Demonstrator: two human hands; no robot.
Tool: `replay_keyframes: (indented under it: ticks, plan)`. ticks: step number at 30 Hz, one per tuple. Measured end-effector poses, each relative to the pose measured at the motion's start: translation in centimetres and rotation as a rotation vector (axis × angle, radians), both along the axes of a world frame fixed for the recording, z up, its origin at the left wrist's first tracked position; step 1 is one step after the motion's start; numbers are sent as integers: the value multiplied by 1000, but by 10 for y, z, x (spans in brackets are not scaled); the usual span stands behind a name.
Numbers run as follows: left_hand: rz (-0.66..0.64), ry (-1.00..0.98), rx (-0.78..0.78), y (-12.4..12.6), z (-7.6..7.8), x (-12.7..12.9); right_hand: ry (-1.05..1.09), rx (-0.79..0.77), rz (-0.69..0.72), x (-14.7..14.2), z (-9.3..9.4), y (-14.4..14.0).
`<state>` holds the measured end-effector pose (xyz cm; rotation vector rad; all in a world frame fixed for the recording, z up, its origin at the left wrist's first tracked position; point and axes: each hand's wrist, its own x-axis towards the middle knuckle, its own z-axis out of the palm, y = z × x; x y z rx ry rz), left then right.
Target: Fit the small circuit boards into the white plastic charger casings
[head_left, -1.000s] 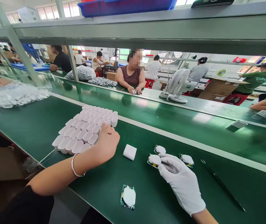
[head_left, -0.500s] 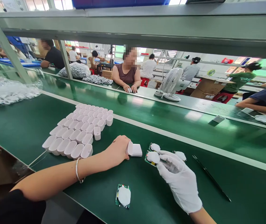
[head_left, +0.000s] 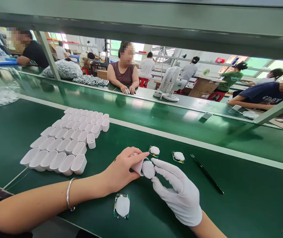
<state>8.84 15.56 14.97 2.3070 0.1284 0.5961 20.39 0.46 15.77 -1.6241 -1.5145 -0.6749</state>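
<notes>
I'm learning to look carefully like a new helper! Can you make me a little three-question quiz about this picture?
1. True or false: the right hand wears a white glove.
2. What does the left hand hold? A) white shell B) black tool C) fan
3. How many boards with white pads lie loose on the belt, away from both hands?

Key:
1. True.
2. A, the white shell.
3. Three: near board, far board, right board.
</notes>
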Motion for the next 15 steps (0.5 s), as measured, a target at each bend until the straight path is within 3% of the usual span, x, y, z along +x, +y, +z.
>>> replay_keyframes:
  ticks: [15]
  plan:
    - [-21,-93,152,2,-2,0,1,-80,-7,-1,-3,-2]
